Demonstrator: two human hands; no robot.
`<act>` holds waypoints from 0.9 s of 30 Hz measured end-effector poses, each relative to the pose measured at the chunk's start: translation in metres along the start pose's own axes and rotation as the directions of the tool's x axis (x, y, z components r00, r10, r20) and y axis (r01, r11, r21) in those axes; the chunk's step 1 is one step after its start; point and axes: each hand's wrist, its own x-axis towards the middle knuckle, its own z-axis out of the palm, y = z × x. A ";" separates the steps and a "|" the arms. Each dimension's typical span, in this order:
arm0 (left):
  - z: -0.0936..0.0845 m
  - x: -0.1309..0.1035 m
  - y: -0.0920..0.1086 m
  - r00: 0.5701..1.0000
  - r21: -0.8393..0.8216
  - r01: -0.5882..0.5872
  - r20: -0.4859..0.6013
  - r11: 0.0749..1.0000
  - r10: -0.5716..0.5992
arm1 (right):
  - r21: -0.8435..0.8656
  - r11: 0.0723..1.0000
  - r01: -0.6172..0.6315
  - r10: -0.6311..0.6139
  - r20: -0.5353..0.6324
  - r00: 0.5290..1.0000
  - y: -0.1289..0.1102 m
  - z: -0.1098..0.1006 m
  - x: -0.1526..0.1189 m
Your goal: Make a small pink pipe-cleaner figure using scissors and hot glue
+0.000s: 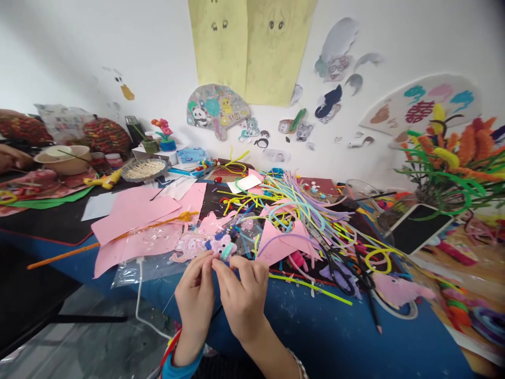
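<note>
Just over the table's front edge, my left hand and my right hand meet at the fingertips. Both are closed in a pinch at the lower edge of a small fuzzy lilac figure, which has dark spots and a turquoise band. My fingers cover its lower part. Behind it lie dark blue fuzzy pieces and a clear plastic bag. Pink paper sheets spread to the left, with a long orange pipe cleaner across them. A cut pink sheet lies to the right.
A heap of coloured pipe cleaners fills the table's middle. Black-handled scissors, a pencil and a pink fuzzy piece lie right. A phone leans near a pipe-cleaner bouquet. Another person's hand shows far left.
</note>
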 end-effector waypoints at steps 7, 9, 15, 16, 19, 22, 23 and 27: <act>-0.006 0.001 0.006 1.000 0.033 -0.015 -0.011 0.999 0.015 | 0.006 1.000 0.026 -0.026 0.045 0.999 -0.007 -0.003 0.003; -0.008 0.001 0.008 1.000 0.036 -0.022 -0.020 0.999 0.023 | 0.005 0.999 0.037 -0.037 0.044 0.998 -0.007 -0.002 0.002; -0.011 -0.002 0.011 0.999 0.034 -0.041 0.012 0.999 0.041 | -0.052 0.998 0.040 -0.036 0.081 0.996 -0.012 -0.006 0.008; -0.012 -0.003 0.012 0.999 0.034 -0.045 0.014 0.998 0.045 | -0.061 0.997 0.037 -0.032 0.093 0.995 -0.013 -0.007 0.009; -0.014 -0.006 0.013 0.997 0.026 -0.063 0.035 0.998 0.062 | -0.047 0.999 0.022 -0.019 0.081 0.997 -0.014 -0.011 0.011; -0.016 -0.008 0.018 0.994 0.005 -0.095 0.059 0.995 0.095 | 0.095 0.992 -0.084 0.084 0.007 0.996 -0.012 -0.020 0.009; -0.016 -0.009 0.021 0.992 -0.007 -0.107 0.062 0.994 0.107 | 0.159 0.978 -0.135 0.137 -0.007 0.991 -0.010 -0.025 0.008; -0.013 -0.012 0.033 0.989 -0.064 -0.125 0.077 0.990 0.129 | 0.362 0.879 -0.312 0.323 0.031 0.946 0.004 -0.047 -0.006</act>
